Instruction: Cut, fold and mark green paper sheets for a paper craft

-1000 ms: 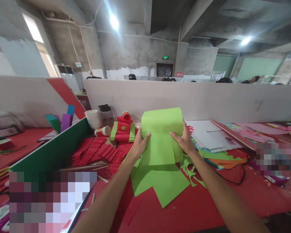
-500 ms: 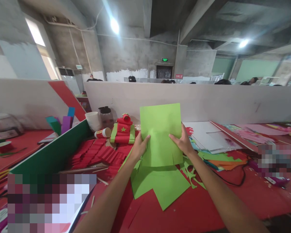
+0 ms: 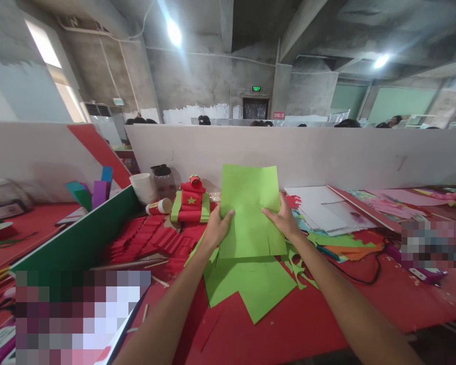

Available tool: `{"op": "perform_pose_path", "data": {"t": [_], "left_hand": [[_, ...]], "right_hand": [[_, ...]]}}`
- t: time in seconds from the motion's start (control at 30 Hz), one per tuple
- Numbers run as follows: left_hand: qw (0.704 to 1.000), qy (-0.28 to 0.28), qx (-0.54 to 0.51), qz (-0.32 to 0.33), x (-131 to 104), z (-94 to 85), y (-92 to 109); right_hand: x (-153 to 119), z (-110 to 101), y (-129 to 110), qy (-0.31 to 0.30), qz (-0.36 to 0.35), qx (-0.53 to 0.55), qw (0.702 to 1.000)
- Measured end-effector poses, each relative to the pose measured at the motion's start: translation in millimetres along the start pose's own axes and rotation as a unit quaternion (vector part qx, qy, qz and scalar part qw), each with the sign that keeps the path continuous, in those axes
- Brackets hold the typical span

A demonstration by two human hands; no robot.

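Note:
A light green paper sheet (image 3: 250, 213) is held upright in front of me, with a short slit near its lower right edge. My left hand (image 3: 218, 225) grips its left edge, thumb on the front and fingers hidden behind. On the right edge, my right hand (image 3: 283, 218) holds it the same way. Beneath the sheet, more green paper (image 3: 251, 291) with a notched front edge lies on the red table (image 3: 304, 329). Green cut scraps (image 3: 298, 268) lie to the right of it.
Folded red paper strips (image 3: 137, 238), a red and green paper model with a star (image 3: 191, 201), paper cups (image 3: 142, 187) and a dark-lidded jar (image 3: 162, 182) stand left. White sheets (image 3: 315, 203) and orange paper (image 3: 349, 252) lie right. A white partition (image 3: 327, 157) rises behind.
The upper edge of the held sheet has bent slightly and looks narrower. Both hands keep their grip on it. The camera view has shifted a little.

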State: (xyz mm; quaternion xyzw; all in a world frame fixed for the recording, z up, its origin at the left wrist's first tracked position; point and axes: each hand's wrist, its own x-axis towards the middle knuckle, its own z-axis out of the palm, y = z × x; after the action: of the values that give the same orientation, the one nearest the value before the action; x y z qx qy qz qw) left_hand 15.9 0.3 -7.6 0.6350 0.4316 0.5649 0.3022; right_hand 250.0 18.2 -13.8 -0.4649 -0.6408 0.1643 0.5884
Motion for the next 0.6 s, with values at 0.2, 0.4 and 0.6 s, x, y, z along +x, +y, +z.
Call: {"op": "perform_pose_path", "data": {"t": [0.2,0.4,0.6], "left_hand": [[0.992,-0.064,-0.086,-0.062,-4,0.4,5],[0.992,-0.079,-0.087,-0.041,-8,4.1,13],[0.996,-0.059,-0.072,-0.007,-2,2.1,4]], "right_hand": [[7,-5,0,0.050,-0.017,-0.006,0.999],[12,-10,-3,0.076,0.000,0.011,0.997],[8,-7,1,0.039,0.096,0.042,0.994]]}}
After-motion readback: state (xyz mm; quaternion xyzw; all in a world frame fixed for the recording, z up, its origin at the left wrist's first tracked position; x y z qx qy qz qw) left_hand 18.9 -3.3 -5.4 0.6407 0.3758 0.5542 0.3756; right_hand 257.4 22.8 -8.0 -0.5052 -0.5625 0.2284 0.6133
